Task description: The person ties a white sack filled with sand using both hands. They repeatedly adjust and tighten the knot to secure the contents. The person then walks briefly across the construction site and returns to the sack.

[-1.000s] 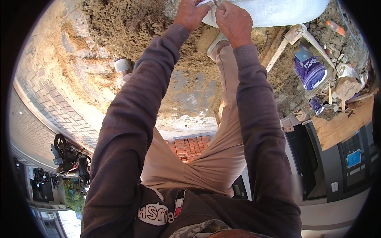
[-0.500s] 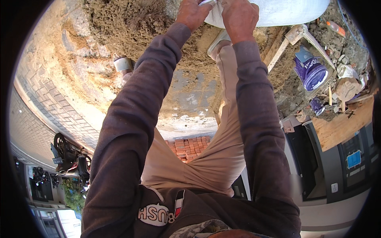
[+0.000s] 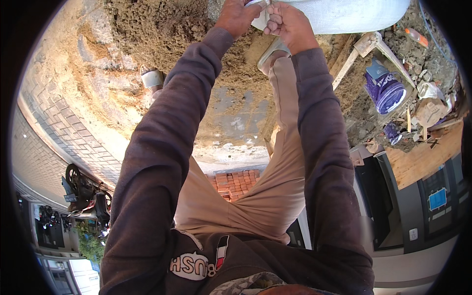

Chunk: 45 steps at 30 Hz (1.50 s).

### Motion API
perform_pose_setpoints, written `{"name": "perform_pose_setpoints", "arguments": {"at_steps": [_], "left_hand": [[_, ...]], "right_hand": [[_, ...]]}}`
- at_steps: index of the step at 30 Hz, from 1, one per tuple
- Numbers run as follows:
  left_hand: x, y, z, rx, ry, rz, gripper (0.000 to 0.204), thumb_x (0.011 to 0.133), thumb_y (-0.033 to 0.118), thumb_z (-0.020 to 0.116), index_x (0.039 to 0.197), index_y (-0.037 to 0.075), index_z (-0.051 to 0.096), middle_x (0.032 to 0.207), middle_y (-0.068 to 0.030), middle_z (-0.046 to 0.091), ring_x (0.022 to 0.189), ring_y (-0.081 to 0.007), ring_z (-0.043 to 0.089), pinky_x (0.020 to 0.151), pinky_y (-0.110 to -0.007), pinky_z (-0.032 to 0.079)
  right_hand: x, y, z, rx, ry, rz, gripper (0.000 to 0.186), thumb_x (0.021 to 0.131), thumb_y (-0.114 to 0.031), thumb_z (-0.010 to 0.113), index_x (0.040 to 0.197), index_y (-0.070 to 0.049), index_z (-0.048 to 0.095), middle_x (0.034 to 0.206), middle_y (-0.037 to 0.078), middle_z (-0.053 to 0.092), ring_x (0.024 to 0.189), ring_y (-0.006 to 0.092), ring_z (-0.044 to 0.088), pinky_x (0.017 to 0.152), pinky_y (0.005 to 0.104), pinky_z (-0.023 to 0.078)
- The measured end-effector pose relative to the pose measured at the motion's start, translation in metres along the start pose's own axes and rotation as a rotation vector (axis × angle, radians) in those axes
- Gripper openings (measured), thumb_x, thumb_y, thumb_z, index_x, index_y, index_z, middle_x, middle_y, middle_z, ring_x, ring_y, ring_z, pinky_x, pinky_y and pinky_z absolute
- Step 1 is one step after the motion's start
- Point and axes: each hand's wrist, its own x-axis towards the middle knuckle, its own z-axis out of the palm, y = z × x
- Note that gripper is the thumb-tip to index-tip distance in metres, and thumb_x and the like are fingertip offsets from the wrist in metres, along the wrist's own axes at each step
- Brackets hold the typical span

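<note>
A white woven sack [image 3: 344, 15] lies at the top edge, partly cut off. My left hand [image 3: 237, 18] is closed on a gathered corner at the sack's left end, its fingertips partly out of view. Beside it, my right hand [image 3: 295, 28] is closed, with fingers curled toward the palm at the same corner. Whatever thin thing sits in those fingers is too small to make out. Both arms stretch forward, a little apart.
Damp sand [image 3: 157, 29] is heaped left of the sack. To the right are a wooden-handled hoe [image 3: 366, 44], a purple bucket [image 3: 388, 93], an orange-capped bottle [image 3: 417, 37] and rubble. Red bricks [image 3: 236, 183] lie behind my legs; a motorcycle [image 3: 81, 191] stands lower left.
My right hand has turned and lowered slightly, so its curled fingers now show below the sack's edge. The left hand has shifted slightly down and left and keeps its hold.
</note>
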Motion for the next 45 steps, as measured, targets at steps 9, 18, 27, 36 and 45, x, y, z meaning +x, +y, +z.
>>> {"name": "perform_pose_setpoints", "arguments": {"at_steps": [9,18,27,36,45], "left_hand": [[-0.007,0.011,0.003,-0.102,0.023,-0.098,0.017,0.090,0.010,0.053,0.099,0.001,0.065,0.079,0.0004,0.063,0.072,-0.0056,0.055,0.064,-0.024,0.046],[-0.010,0.010,0.010,0.127,0.127,0.145,0.018,0.088,0.013,0.055,0.093,-0.001,0.064,0.078,-0.0034,0.063,0.071,-0.0105,0.055,0.064,-0.028,0.046],[-0.015,0.002,0.014,-0.238,0.091,-0.171,0.016,0.089,0.013,0.057,0.092,0.001,0.067,0.074,0.0003,0.063,0.068,-0.0060,0.053,0.060,-0.023,0.043],[-0.006,0.010,0.014,0.007,0.076,-0.095,0.024,0.089,0.017,0.057,0.099,-0.003,0.066,0.079,-0.0048,0.065,0.069,-0.0101,0.057,0.062,-0.028,0.046],[-0.008,-0.001,0.017,0.270,0.131,0.101,0.026,0.091,0.019,0.052,0.101,-0.003,0.061,0.085,-0.0189,0.064,0.081,-0.0290,0.062,0.076,-0.039,0.048]], "right_hand": [[0.002,0.010,0.016,0.639,-0.100,0.208,0.017,0.095,-0.012,0.048,0.080,-0.011,0.057,0.058,-0.005,0.051,0.050,0.0135,0.049,0.052,0.0296,0.043],[-0.023,-0.011,0.028,-0.605,0.289,-0.432,0.014,0.082,-0.007,0.055,0.068,-0.005,0.056,0.056,0.001,0.052,0.049,0.0097,0.053,0.045,0.0256,0.042],[-0.022,0.006,0.015,-0.359,0.226,-0.271,0.013,0.080,-0.006,0.059,0.067,-0.005,0.055,0.054,0.000,0.051,0.047,0.0085,0.050,0.042,0.0247,0.039],[-0.019,-0.001,0.019,-0.419,0.176,-0.331,0.010,0.076,-0.003,0.057,0.067,-0.004,0.058,0.056,0.003,0.055,0.048,0.0114,0.053,0.046,0.0285,0.041],[-0.031,-0.027,0.014,-0.951,0.237,-0.549,0.018,0.078,-0.013,0.057,0.067,0.000,0.062,0.053,0.011,0.057,0.046,0.0181,0.054,0.048,0.0349,0.042]]}}
